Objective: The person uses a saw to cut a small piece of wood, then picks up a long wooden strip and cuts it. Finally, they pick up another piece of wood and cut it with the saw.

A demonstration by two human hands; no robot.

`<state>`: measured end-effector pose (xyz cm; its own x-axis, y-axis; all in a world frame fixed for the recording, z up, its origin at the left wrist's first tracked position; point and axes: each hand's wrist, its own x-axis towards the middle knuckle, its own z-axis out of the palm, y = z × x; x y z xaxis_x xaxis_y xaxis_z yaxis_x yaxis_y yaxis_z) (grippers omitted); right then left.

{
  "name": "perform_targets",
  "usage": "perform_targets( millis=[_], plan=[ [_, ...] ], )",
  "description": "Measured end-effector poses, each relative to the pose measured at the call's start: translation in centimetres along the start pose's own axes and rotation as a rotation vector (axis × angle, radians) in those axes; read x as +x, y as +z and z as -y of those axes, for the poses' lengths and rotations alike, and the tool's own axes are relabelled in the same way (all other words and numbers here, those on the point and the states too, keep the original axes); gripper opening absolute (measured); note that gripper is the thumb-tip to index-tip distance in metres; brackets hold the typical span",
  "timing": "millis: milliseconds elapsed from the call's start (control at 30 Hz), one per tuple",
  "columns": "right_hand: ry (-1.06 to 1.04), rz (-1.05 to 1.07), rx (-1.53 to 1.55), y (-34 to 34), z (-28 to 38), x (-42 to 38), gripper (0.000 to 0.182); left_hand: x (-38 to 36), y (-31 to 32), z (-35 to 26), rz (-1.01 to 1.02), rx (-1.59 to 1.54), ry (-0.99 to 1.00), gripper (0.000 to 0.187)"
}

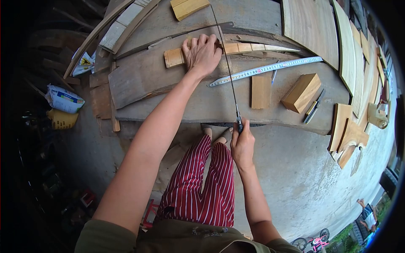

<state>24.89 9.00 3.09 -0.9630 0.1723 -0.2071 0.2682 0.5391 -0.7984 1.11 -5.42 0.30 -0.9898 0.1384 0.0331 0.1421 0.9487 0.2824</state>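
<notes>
My right hand (242,145) is wrapped round the dark handle of a saw (231,76), whose thin blade runs up across a narrow wooden strip (244,47). On the strip's left part, just left of the blade, my left hand (203,54) presses down with bent fingers round the wood. Below the strip, a white measuring tape (291,63) lies slanting to the right, and the blade passes over its left part. A flat wooden block (261,92), a thicker block (301,92) and dark-and-yellow tools (314,107) rest at the right.
Another wood block (190,8) sits at the top of the worn wooden bench (168,105). Boards (310,29) lean at the right, with wood offcuts (348,133) below. Bags (63,99) stand at the left. A person (370,217) is at the far lower right, near a pink bicycle (317,243).
</notes>
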Motion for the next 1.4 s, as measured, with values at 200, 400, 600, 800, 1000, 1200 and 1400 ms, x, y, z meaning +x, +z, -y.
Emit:
perform_targets(
  millis=[200, 400, 600, 800, 1000, 1200, 1400],
  plan=[
    [-0.037, -0.046, 0.033, 0.4, -0.6, -1.2, 0.024, 0.1, -0.3, 0.0, 0.029, 0.011, 0.001, 0.031],
    [-0.001, -0.019, -0.008, -0.4, -1.0, -3.3, 0.024, -0.1, -0.4, -0.2, 0.027, -0.011, -0.005, 0.030],
    [-0.035, -0.037, 0.063, 1.3, 0.0, 0.6, 0.020, 0.0, -0.2, 0.1, 0.009, 0.022, 0.006, 0.029],
    [0.051, 0.013, 0.018, -0.5, -1.6, -4.1, 0.020, -0.1, -0.5, 0.0, 0.028, -0.004, 0.003, 0.030],
    [-0.041, -0.049, 0.060, 1.6, -1.0, 0.6, 0.018, -0.1, -0.3, -0.2, 0.012, 0.013, -0.008, 0.029],
    [-0.014, -0.035, 0.014, -0.5, -2.5, -4.9, 0.017, -0.2, 0.0, -0.2, -0.041, 0.020, 0.026, 0.028],
    [0.015, -0.009, 0.022, 1.2, -0.7, 0.3, 0.019, -0.3, 0.0, -0.2, -0.046, 0.057, 0.030, 0.029]
  ],
)
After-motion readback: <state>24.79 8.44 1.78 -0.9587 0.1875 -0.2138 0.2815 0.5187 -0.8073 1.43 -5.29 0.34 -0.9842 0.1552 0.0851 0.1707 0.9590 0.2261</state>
